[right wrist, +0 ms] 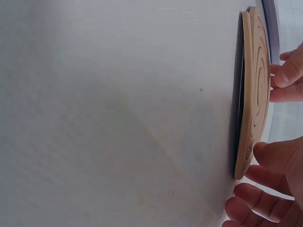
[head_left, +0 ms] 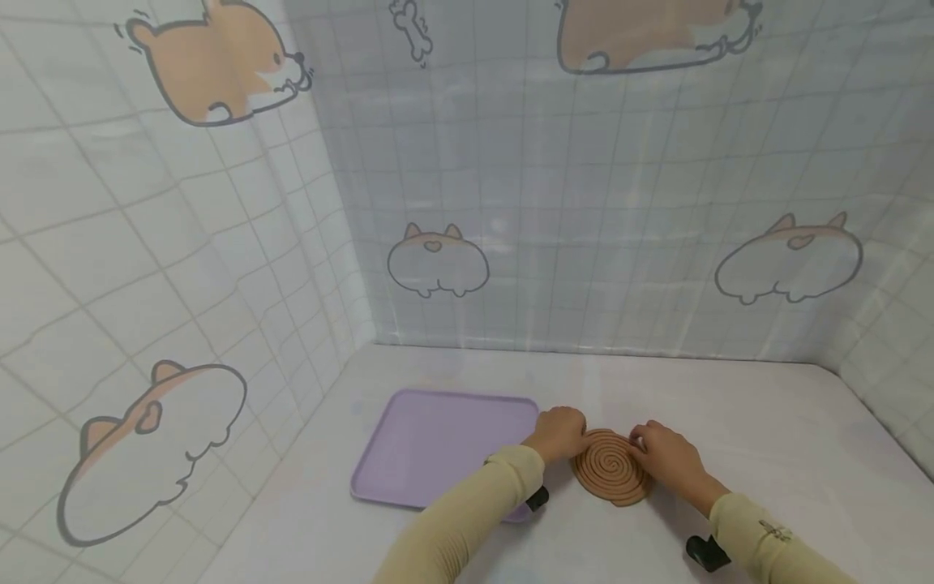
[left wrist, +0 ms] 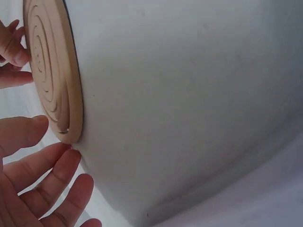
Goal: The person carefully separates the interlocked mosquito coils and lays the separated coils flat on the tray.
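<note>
Closest are two pale yellow sleeves, the left sleeve (head_left: 470, 519) crossing in front of a tray corner and the right sleeve (head_left: 751, 527) bearing a small dark motif near its cuff. Beneath each wrist shows a dark device, one at the right wrist (head_left: 706, 553) and one at the left (head_left: 537, 498).

Beyond the cuffs, both hands meet at a flat, round, tan spiral disc (head_left: 611, 466), which is on the table (head_left: 766, 430) between them. The right hand (head_left: 671, 458) pinches the disc's right rim, thumb on the upper face and fingertips at the edge. The left hand (head_left: 559, 432) pinches the opposite rim in the same manner, its other fingers spread loosely below in the left wrist view. Grooves wind inward to the disc's middle. Along its near side a second edge juts out; whether that is a separate layer cannot be told. The right wrist view shows a dark underside along this edge.

To the left of the disc, apart from it, a lilac tray (head_left: 445, 438) with a low raised rim lies flat on the white table.

Farther back rises a white, grid-patterned wall covering (head_left: 569, 170), printed with cartoon dogs (head_left: 438, 264) and a bone (head_left: 413, 31).
</note>
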Demonstrator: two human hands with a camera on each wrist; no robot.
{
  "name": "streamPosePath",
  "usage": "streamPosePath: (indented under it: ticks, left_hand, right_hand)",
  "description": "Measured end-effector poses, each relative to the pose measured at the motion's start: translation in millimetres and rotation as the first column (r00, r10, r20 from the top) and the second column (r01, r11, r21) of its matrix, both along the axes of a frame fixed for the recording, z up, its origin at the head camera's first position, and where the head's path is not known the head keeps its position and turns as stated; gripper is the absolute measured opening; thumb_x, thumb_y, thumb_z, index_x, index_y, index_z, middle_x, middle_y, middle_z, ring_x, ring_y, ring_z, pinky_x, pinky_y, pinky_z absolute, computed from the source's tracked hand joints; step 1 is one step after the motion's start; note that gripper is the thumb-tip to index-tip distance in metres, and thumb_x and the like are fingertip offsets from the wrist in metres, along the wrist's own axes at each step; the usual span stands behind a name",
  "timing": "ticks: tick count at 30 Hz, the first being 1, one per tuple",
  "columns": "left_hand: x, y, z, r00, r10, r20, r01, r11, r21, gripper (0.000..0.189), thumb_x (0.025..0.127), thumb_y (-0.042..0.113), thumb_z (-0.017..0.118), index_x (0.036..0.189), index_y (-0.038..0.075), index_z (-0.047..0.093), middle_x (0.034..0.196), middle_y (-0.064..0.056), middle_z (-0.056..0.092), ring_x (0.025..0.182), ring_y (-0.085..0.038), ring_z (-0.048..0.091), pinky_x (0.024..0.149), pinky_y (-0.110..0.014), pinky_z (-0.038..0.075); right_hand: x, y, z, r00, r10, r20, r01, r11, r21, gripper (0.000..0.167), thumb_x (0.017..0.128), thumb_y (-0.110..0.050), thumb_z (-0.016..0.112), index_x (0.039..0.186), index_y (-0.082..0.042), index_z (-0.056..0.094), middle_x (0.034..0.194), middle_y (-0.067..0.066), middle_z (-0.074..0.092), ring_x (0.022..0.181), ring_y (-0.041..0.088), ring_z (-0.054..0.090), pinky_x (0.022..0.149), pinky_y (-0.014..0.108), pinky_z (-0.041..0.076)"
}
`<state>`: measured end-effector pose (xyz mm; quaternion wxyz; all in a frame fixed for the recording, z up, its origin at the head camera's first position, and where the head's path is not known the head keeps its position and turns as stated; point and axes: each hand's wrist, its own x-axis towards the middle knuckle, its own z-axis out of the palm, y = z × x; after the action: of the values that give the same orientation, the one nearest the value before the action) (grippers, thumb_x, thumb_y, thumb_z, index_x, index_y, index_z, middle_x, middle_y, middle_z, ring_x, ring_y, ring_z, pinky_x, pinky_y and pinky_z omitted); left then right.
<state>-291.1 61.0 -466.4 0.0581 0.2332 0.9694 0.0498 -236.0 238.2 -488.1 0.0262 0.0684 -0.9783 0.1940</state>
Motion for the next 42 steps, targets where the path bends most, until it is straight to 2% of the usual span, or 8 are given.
streamPosePath:
  ticks: [3, 10, 15, 19, 29, 36, 39, 42]
  left_hand:
    - [0.9, 1.7, 3.0, 1.000, 0.013, 0.017, -0.013, 1.000, 0.001, 0.014, 0.083, 0.024, 0.067, 0.071, 0.017, 0.066, 0.061, 0.009, 0.054, 0.057, -0.007, 0.047, 0.056, -0.025, 0.042]
    - [1.8, 7.0, 8.4, 1.000, 0.025, 0.005, -0.025, 0.998, -0.061, 0.024, 0.081, 0.013, 0.064, 0.060, 0.014, 0.053, 0.053, 0.005, 0.045, 0.047, -0.009, 0.040, 0.044, -0.023, 0.036]
    - [-4.7, 9.2, 4.4, 0.998, 0.056, 0.036, -0.054, 0.997, -0.052, 0.008, 0.078, 0.017, 0.068, 0.075, 0.014, 0.062, 0.064, 0.004, 0.054, 0.054, -0.010, 0.045, 0.047, -0.023, 0.040]
    - [-11.0, 10.3, 1.1, 0.989, 0.104, 0.101, -0.102, 0.995, -0.025, 0.017, 0.075, 0.022, 0.072, 0.087, 0.012, 0.065, 0.073, 0.003, 0.059, 0.060, -0.011, 0.047, 0.054, -0.026, 0.043]
    - [-10.1, 8.5, 9.1, 0.951, 0.148, 0.271, -0.175, 0.981, 0.078, 0.019, 0.076, 0.020, 0.073, 0.064, 0.011, 0.060, 0.056, 0.000, 0.057, 0.050, -0.012, 0.047, 0.047, -0.023, 0.036]
    - [-8.5, 4.0, 20.0, 0.914, 0.139, 0.382, -0.225, 0.955, 0.192, 0.015, 0.077, 0.017, 0.071, 0.066, 0.008, 0.066, 0.059, -0.004, 0.063, 0.056, -0.014, 0.056, 0.059, -0.028, 0.048]
    - [-7.7, 3.2, 26.2, 0.890, 0.129, 0.438, -0.255, 0.936, 0.243, 0.010, 0.078, 0.016, 0.071, 0.072, 0.008, 0.069, 0.061, -0.004, 0.064, 0.061, -0.016, 0.060, 0.065, -0.034, 0.050]
    - [-8.2, 1.9, 31.3, 0.880, 0.113, 0.461, -0.266, 0.923, 0.280, 0.008, 0.080, 0.016, 0.070, 0.080, 0.008, 0.072, 0.062, -0.003, 0.064, 0.064, -0.016, 0.063, 0.067, -0.036, 0.050]
  right_hand:
    - [0.1, -0.3, 0.7, 1.000, -0.015, 0.008, 0.015, 1.000, -0.010, 0.012, 0.083, -0.013, 0.067, 0.090, -0.005, 0.065, 0.070, 0.001, 0.046, 0.056, 0.014, 0.043, 0.047, 0.027, 0.037]
    - [-1.9, -1.1, -1.3, 0.998, -0.042, 0.037, 0.043, 0.999, -0.017, 0.008, 0.083, -0.011, 0.066, 0.087, -0.005, 0.062, 0.068, 0.002, 0.045, 0.057, 0.014, 0.044, 0.048, 0.027, 0.038]
    - [-3.0, -2.5, -4.0, 0.999, -0.041, 0.031, 0.042, 0.999, -0.035, 0.008, 0.083, -0.010, 0.065, 0.088, -0.005, 0.061, 0.070, 0.001, 0.047, 0.058, 0.014, 0.045, 0.048, 0.028, 0.039]
    - [-2.8, -3.0, -6.0, 0.999, -0.035, 0.007, 0.036, 0.998, -0.046, 0.008, 0.083, -0.009, 0.065, 0.088, -0.005, 0.061, 0.070, 0.001, 0.046, 0.058, 0.014, 0.045, 0.048, 0.028, 0.038]
    - [-1.7, -4.2, -5.3, 0.999, -0.041, -0.009, 0.041, 0.998, -0.044, 0.009, 0.083, -0.010, 0.065, 0.090, -0.005, 0.061, 0.071, 0.001, 0.046, 0.059, 0.014, 0.044, 0.048, 0.028, 0.037]
    - [-3.5, -1.6, -6.1, 0.999, -0.048, 0.013, 0.049, 0.996, -0.069, 0.012, 0.084, -0.012, 0.064, 0.091, -0.003, 0.062, 0.071, 0.001, 0.047, 0.060, 0.013, 0.045, 0.049, 0.028, 0.038]
    - [-2.2, 1.0, -3.4, 0.999, -0.046, 0.020, 0.048, 0.994, -0.101, 0.012, 0.085, -0.014, 0.064, 0.089, -0.003, 0.062, 0.068, 0.000, 0.048, 0.059, 0.013, 0.045, 0.048, 0.028, 0.038]
    - [-0.7, 4.5, 1.8, 0.999, -0.030, 0.030, 0.034, 0.989, -0.147, 0.013, 0.087, -0.016, 0.061, 0.086, -0.002, 0.063, 0.067, 0.000, 0.051, 0.058, 0.013, 0.045, 0.048, 0.028, 0.038]
